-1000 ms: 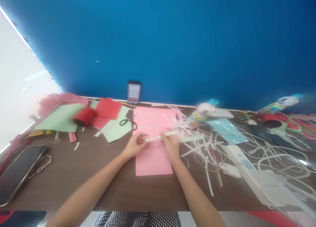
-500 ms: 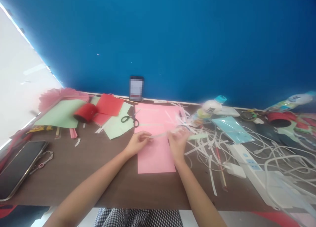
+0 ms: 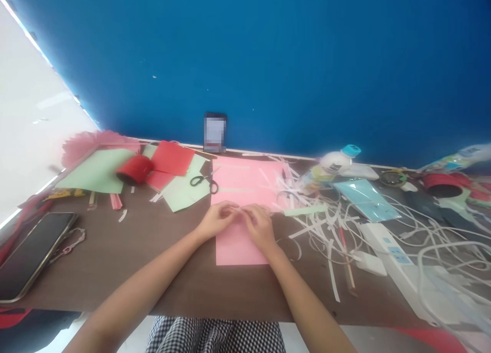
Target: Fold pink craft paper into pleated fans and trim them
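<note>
Over the pink sheet of paper (image 3: 241,245), my left hand (image 3: 219,220) and my right hand (image 3: 260,224) meet fingertip to fingertip. Both are closed in a pinch on a thin pale paper strip (image 3: 238,210), most of it hidden by the fingers. Further up the pink sheet lie pale green strips (image 3: 233,190), roughly level across it. Black-handled scissors (image 3: 205,183) rest at the sheet's left edge, partly on light green paper (image 3: 184,195). To the right of my right hand a wider pale green strip (image 3: 305,211) lies over loose white paper strips (image 3: 326,225).
Red paper (image 3: 173,158) and a red roll (image 3: 135,170) lie left, a large phone (image 3: 36,256) nearer. A small device (image 3: 215,133) leans against the blue wall. On the right are a glue bottle (image 3: 333,163), a blue packet (image 3: 368,199), a power strip (image 3: 391,261) and tangled cables.
My right hand has moved left to meet my left hand. The paper strip that was stretched between them is now mostly hidden in the fingers. The view has shifted slightly.
</note>
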Demonstrator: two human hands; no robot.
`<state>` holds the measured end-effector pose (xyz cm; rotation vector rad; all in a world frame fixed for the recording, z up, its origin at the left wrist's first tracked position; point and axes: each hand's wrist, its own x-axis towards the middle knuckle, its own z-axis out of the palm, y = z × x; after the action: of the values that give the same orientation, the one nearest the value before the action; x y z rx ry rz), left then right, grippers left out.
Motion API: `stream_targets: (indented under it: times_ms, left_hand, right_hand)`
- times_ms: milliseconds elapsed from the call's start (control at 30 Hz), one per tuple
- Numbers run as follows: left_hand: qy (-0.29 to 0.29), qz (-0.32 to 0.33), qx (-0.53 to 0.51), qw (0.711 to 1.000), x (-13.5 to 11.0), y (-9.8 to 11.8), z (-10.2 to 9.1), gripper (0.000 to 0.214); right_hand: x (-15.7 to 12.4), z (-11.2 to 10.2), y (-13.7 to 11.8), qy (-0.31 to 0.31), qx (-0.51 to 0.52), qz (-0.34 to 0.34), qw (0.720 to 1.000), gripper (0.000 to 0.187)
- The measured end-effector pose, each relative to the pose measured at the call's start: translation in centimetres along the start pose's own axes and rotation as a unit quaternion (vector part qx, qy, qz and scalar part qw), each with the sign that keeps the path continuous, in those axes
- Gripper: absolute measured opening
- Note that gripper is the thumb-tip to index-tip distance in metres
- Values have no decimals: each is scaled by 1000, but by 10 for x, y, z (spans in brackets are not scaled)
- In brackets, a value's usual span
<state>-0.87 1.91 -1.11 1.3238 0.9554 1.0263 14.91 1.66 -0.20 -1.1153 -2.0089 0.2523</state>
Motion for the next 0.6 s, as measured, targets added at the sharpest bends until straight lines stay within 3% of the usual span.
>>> stream_targets:
  times_ms: [300,600]
  left_hand:
    - [-12,35,43,998,-1,3,1,23]
    - [-2,63,115,991,-1,-1,1,17]
  right_hand:
    - [1,1,2,20,9,-17,1000,10]
    - [0,-6,2,-2,-93,-75,993,14]
